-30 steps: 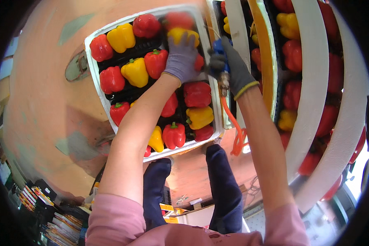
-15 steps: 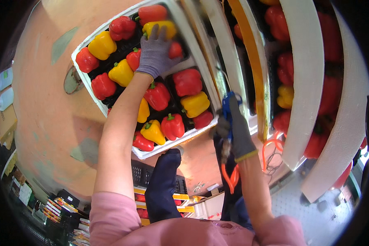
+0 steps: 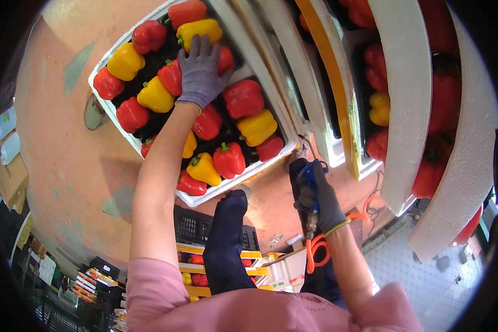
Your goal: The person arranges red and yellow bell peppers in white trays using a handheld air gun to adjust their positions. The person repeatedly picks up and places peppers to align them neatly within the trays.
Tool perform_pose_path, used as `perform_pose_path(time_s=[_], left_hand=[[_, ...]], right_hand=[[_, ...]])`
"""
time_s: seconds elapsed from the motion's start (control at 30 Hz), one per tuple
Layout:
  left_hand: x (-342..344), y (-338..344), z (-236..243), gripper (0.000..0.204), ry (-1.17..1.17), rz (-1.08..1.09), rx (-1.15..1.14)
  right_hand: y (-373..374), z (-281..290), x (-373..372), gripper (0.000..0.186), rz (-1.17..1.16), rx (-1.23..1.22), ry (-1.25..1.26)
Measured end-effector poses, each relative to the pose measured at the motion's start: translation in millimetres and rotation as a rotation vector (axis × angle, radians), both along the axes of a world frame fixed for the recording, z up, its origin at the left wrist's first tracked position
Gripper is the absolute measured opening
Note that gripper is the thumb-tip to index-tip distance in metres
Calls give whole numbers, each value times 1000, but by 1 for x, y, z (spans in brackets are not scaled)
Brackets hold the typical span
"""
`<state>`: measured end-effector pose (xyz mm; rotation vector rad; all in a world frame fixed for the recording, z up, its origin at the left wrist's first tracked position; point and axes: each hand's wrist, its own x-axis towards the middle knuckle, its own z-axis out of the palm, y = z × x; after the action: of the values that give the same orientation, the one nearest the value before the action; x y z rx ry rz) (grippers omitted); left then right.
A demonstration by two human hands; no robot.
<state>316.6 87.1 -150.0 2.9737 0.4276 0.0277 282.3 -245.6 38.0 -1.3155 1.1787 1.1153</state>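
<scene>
Your left arm [image 3: 160,182] stretches forward, left hand [image 3: 201,76] palm down, fingers [image 3: 206,46] slightly spread; your right arm [image 3: 350,265] sits lower, right hand [image 3: 326,200] curled in.

Right hand [image 3: 325,203] draws back with the blue air gun [image 3: 311,173]
From beside the white box's [image 3: 246,176] upper right side, both come down below its near right corner.

Cardboard box [image 3: 12,180], left: dark lettering running sideways along one face; too small to read with certainty. White container [image 3: 5,126], left, farther off than the box: small green mark; whether a label, cannot be told. Pink shirt [image 3: 243,311], near: small dark print toward the right, unreadable. Wording or numbers clearly legible: none.
</scene>
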Motion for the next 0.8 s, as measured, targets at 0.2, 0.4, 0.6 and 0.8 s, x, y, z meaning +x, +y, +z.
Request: perform_pose_path(time_s=[0.2,0.4,0.6,0.8], left_hand=[[-3,-23,18,68,-37,-98,-80],[-29,-116,39,60,227,-532,-281],[-36,-125,34,57,265,-562,-291],[-86,-108,53,38,49,-391,-506]], right_hand=[[-23,-2,9,51,-149,181,194],[-32,4,23,46,-117,166,231],[-8,-18,43,41,-94,377,148],[-9,6,31,55,-5,361,178]])
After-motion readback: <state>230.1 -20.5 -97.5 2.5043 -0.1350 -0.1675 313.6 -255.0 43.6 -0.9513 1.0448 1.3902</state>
